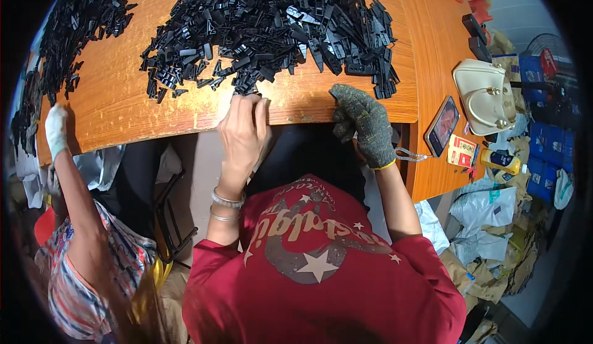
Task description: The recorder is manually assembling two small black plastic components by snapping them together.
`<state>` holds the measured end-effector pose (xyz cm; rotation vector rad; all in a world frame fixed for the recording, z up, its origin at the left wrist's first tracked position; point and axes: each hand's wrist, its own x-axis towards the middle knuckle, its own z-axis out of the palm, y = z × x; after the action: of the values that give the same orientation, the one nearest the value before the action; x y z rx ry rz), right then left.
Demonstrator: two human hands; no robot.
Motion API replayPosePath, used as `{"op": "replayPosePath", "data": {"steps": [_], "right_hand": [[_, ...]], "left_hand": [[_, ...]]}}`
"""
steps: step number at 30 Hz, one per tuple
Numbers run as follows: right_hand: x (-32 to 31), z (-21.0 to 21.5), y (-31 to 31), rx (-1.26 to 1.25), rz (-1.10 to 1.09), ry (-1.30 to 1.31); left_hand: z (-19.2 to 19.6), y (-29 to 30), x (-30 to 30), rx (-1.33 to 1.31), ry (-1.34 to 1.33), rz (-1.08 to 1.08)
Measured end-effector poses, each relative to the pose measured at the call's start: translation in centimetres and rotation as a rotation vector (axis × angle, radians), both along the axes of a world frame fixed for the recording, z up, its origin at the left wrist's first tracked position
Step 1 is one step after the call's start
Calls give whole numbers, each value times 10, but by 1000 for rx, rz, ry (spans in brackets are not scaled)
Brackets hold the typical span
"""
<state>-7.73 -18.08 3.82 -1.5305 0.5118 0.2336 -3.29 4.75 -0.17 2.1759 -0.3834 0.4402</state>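
Left hand [244, 131], bare, two bangles at the wrist, lies on the near edge of the wooden desk [123, 97]. Fingers curled at the fringe of the big heap of black plastic parts [272, 25]; they seem to pinch a piece or two there, but whether the grip is closed on anything cannot be told.

Right hand [364, 124], in a grey knit glove, hangs over the desk edge just right of the left, fingers bent downward, close to the heap's right end. Grip looks narrow; nothing visibly held.

Judged step: drawing small parts from the heap's near fringe toward the desk edge. The next pick likely calls for separating a single piece from tangled neighbours without dragging others off the edge.

Second, smaller spread of black parts [80, 22] at far left, where a co-worker's white-gloved hand [57, 131] rests. At right: cream handbag [485, 97], phone [443, 124], small red box [461, 151].
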Motion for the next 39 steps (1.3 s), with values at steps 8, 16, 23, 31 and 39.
{"op": "replayPosePath", "data": {"steps": [8,16,23,31,39], "right_hand": [[3,29,19,-141,23,-33],[10,75,62,-97,330,-537],[9,83,65,207,358,-402],[7,84,65,74,373,-481],[9,74,57,47,447,-536]], "left_hand": [[42,-19,-16,-1596,832,-665],[41,-18,-25,-1827,1035,-958],[44,-15,-22,-1805,986,-1078],[46,-20,-20,-1800,976,-1169],[46,-19,-28,-1833,1080,-1103]]}}
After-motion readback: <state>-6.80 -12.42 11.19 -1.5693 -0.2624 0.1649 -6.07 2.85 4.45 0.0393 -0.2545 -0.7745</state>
